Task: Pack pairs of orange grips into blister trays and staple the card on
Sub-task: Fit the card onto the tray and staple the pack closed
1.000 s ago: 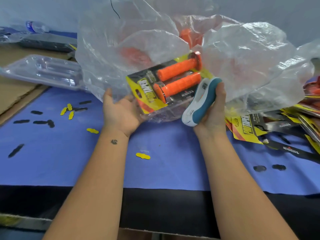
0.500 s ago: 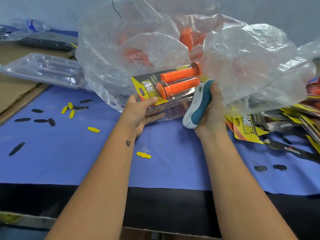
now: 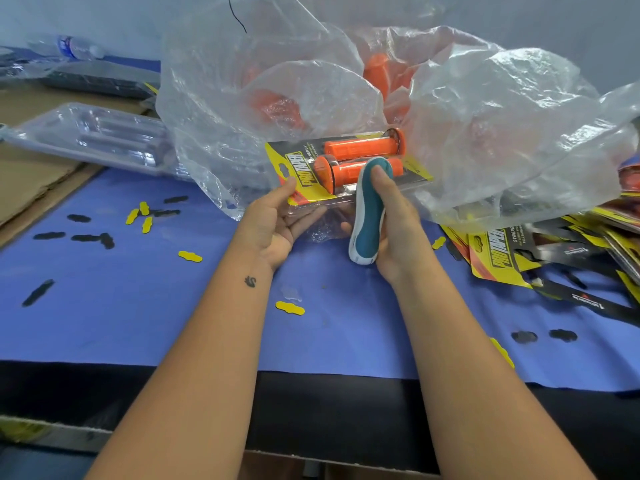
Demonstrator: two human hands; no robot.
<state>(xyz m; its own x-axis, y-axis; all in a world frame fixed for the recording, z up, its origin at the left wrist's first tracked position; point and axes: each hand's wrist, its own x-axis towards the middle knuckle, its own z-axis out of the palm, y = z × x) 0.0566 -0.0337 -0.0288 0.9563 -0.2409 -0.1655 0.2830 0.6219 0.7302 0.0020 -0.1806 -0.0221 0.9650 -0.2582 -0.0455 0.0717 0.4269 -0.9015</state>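
Now my left hand (image 3: 273, 220) pinches the packed blister tray (image 3: 346, 168), grips lying crosswise; my right hand (image 3: 391, 216) clenches the stapler (image 3: 369, 209), its nose hiding the tray's near edge

Open blue mat (image 3: 145, 306) lies near the table's front edge, dotted only with flat paper cutouts (image 3: 189, 256). Behind, a billowing plastic bag (image 3: 485, 133) blocks the back. Clear trays (image 3: 97, 136) crowd the left side, a heap of printed cards (image 3: 540, 251) the right.
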